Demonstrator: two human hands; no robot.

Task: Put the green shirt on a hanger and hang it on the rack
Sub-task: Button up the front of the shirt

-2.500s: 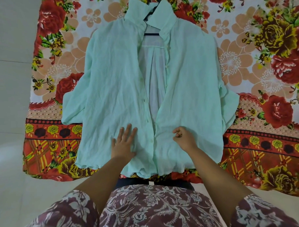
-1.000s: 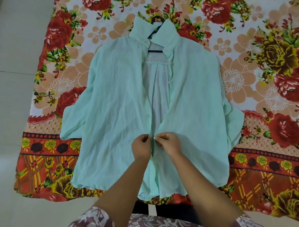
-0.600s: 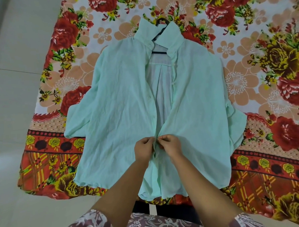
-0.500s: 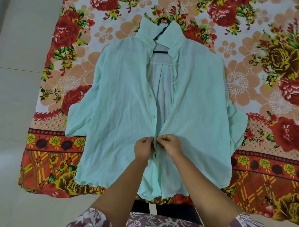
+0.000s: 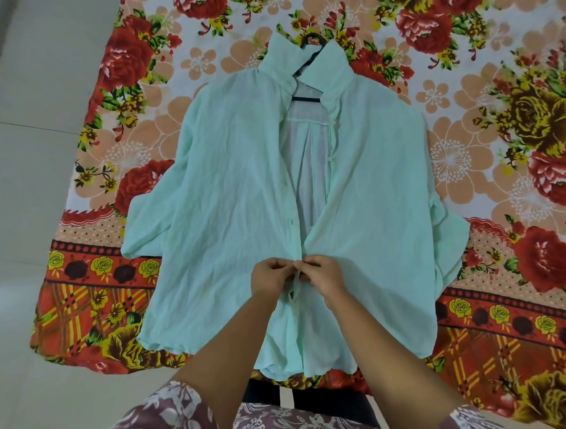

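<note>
The pale green shirt (image 5: 229,197) lies flat, front up, on a floral bedsheet (image 5: 498,114). A black hanger (image 5: 306,98) sits inside it; its hook pokes out above the collar and its bar shows in the open neck. The upper front is unbuttoned and gapes. My left hand (image 5: 269,279) pinches the left front edge low on the placket. My right hand (image 5: 323,279) pinches the right front edge. The two hands touch at the fingertips, holding the edges together. No rack is in view.
The floral sheet covers a bed that fills the middle and right of the view. Pale tiled floor (image 5: 23,160) runs along the left side and below the bed's near edge. My patterned sleeves and lap are at the bottom.
My hands went from resting apart on the lower shirt to pinching the two front edges together at the placket. In the last half second they have hardly moved.
</note>
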